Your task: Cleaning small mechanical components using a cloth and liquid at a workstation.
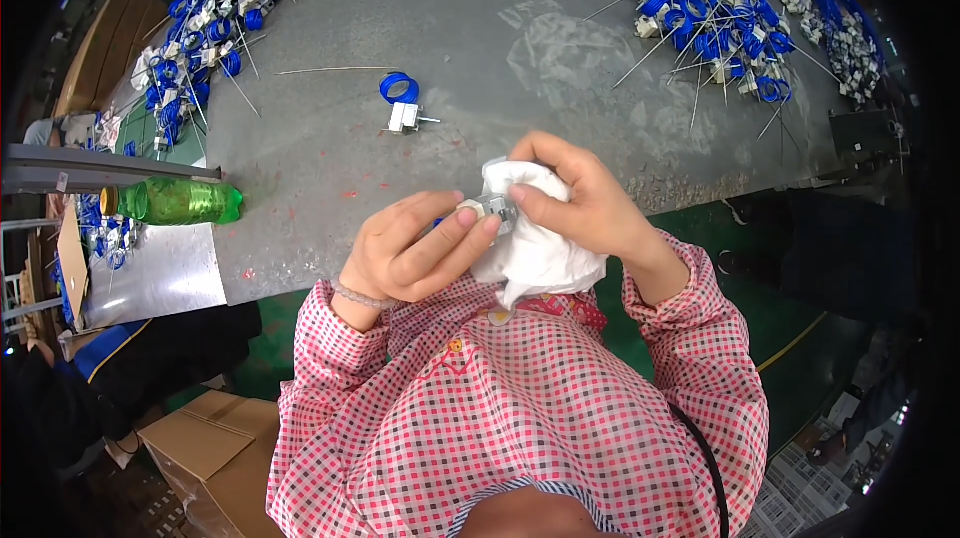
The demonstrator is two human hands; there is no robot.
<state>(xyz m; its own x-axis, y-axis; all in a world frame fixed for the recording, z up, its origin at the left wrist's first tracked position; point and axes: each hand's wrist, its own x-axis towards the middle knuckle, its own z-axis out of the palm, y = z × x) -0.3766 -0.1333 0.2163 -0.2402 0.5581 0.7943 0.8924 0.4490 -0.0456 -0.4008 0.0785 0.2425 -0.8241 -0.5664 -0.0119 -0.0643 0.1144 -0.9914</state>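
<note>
My left hand (pixel 415 246) pinches a small white and metal part (pixel 492 208) between thumb and fingers, in front of my chest at the table's near edge. A bit of blue shows beside its fingers. My right hand (pixel 580 196) grips a crumpled white cloth (pixel 540 256), its thumb pressing the cloth near the metal part. The cloth hangs down below both hands. Farther off on the table lies a single thermostat-like part (pixel 404 116), with a white block, a metal shaft, a blue coil and a thin straight wire. Neither hand touches it.
A grey table (pixel 330 158) spreads out ahead. Heaps of similar blue-coiled parts lie at the far left (pixel 215 33) and far right (pixel 700 13), thin wires sticking out. A green bottle (pixel 185 201) lies on its side at left. A cardboard box (pixel 215 453) stands below.
</note>
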